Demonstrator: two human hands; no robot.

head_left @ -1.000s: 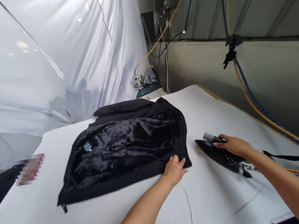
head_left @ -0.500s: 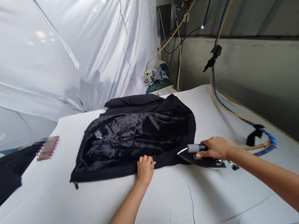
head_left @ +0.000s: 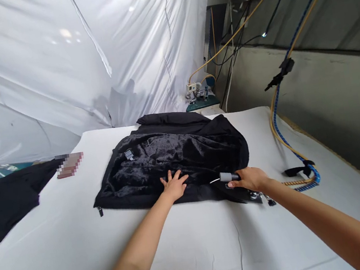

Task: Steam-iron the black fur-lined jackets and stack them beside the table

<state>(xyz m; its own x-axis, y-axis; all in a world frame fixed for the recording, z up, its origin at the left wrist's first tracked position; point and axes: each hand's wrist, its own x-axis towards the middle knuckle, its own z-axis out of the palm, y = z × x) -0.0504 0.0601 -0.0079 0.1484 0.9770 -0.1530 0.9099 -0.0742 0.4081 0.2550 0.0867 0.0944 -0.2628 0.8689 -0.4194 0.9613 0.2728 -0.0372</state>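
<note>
A black garment with a shiny plush lining lies spread on the white table. A zipper pull hangs at its near left corner, and a pale label shows at the upper left of the lining. My left hand rests on the lining near the front edge, fingers spread and holding nothing. My right hand grips the handle of a steam iron, its tip pointing left over the garment's lower right edge. The iron's soleplate is out of sight.
Blue and yellow hoses run from the iron up at the right, bound with black tape. Dark cloth hangs over the left edge beside a blurred reddish object. A sewing machine stands behind the table, with a white sheet at the back.
My left hand has gone from curled over the front edge to spread flat further in on the lining. The iron has slid left onto the garment. The whole view has shifted slightly.
</note>
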